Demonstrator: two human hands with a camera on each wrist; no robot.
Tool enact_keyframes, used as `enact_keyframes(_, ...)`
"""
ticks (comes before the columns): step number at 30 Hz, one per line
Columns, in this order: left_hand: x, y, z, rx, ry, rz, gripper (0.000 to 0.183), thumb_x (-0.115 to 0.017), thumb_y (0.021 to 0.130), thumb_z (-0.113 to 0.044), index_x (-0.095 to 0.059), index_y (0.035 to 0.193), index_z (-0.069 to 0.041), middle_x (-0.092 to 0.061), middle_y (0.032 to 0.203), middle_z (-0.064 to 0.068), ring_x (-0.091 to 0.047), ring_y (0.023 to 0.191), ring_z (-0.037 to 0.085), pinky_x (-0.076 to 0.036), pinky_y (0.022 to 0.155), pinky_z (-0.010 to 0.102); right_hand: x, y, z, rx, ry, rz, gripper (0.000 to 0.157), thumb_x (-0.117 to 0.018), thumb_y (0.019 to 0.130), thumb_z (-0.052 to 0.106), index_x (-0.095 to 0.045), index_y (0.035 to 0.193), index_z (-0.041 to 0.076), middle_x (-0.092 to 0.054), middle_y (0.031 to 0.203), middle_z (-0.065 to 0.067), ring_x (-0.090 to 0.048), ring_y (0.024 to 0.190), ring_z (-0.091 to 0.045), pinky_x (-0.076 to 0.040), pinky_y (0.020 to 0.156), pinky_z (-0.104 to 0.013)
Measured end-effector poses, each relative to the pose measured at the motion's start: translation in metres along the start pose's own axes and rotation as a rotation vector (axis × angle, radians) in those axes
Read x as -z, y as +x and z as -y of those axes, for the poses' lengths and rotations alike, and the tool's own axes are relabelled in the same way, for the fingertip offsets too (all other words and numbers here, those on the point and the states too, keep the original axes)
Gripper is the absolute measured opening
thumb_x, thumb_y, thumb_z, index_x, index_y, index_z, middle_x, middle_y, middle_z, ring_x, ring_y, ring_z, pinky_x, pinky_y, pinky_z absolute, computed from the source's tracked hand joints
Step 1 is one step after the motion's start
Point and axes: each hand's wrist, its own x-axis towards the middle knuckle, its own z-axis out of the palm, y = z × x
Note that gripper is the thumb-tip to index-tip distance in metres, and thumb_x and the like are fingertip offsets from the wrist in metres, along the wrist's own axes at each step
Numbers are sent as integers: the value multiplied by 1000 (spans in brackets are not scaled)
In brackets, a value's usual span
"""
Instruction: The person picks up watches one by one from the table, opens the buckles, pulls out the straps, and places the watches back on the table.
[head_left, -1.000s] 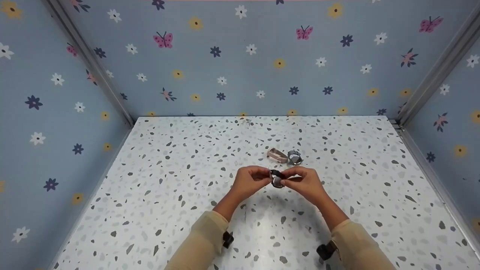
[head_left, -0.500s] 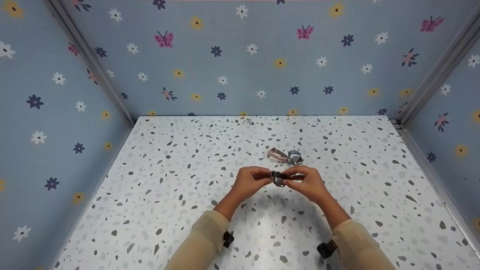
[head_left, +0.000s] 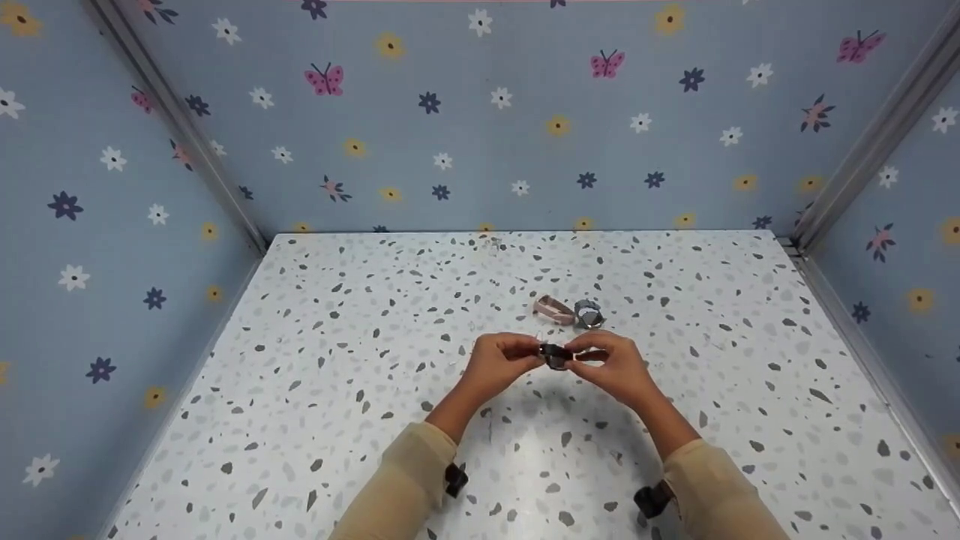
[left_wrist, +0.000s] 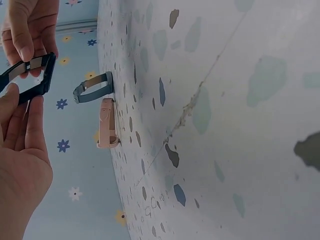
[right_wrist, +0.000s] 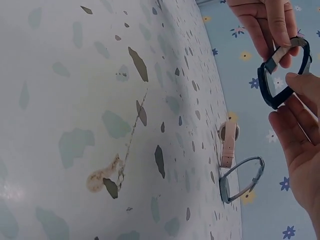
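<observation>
A black wristwatch (head_left: pixel 556 355) is held up between both hands, its strap forming a loop. My left hand (head_left: pixel 499 361) pinches its left side between thumb and fingers. On the opposite side, my right hand (head_left: pixel 611 365) pinches it with the thumb and fingertips. The right wrist view shows the dark band bent round, with the left hand (right_wrist: pixel 267 22) above and the right hand (right_wrist: pixel 300 150) below. Just beyond the hands, a pink-strapped watch (head_left: pixel 553 310) lies on the table beside a grey watch (head_left: pixel 589 314) whose band also stands as a loop.
The white speckled table (head_left: pixel 360 315) meets a blue flowered back panel (head_left: pixel 480 150), with side panels left and right. Metal posts (head_left: pixel 187 127) stand at the corners. Dark wrist-camera mounts (head_left: pixel 652 499) sit at the sleeves.
The black watch has tipped between the fingers, so less of its round face shows from above. Both hands stay in nearly the same place, and the other two watches have not moved.
</observation>
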Motion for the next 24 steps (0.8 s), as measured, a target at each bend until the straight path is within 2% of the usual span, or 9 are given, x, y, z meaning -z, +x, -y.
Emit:
enact_keyframes(5, 2, 0, -1, 9, -12, -15, 15, -74, 82, 6, -74, 98, 6, -73, 94, 15, -72, 85, 19, -59, 76, 29, 0, -1, -2, -17, -3, -13, 17, -73, 80, -12, -71, 97, -9, -66, 99, -20, -63, 96, -41, -57, 83, -48)
enact_keyframes(12, 2, -1, -4, 21, -17, -14, 15, -74, 82, 6, -74, 97, 6, -73, 94, 15, -72, 85, 22, -59, 76, 29, -1, -1, -5, 3, -17, -28, 17, -73, 79, -14, -70, 96, -10, -66, 97, -22, -63, 94, -43, -58, 81, -44)
enact_keyframes(19, 0, -1, -2, 6, -22, -7, 15, -74, 82, 6, -74, 97, 6, -73, 93, 14, -72, 85, 21, -59, 76, 29, 0, -3, -2, 2, 15, -23, 26, -74, 79, -12, -68, 104, -12, -63, 107, -24, -63, 98, -41, -57, 83, -46)
enact_keyframes(24, -1, 0, 2, -5, -29, -2, 15, -74, 81, 6, -74, 97, 6, -73, 94, 13, -71, 84, 18, -59, 76, 30, 0, -2, 1, 27, 32, -7, 26, -74, 79, -11, -69, 105, -10, -64, 106, -23, -63, 98, -41, -56, 83, -48)
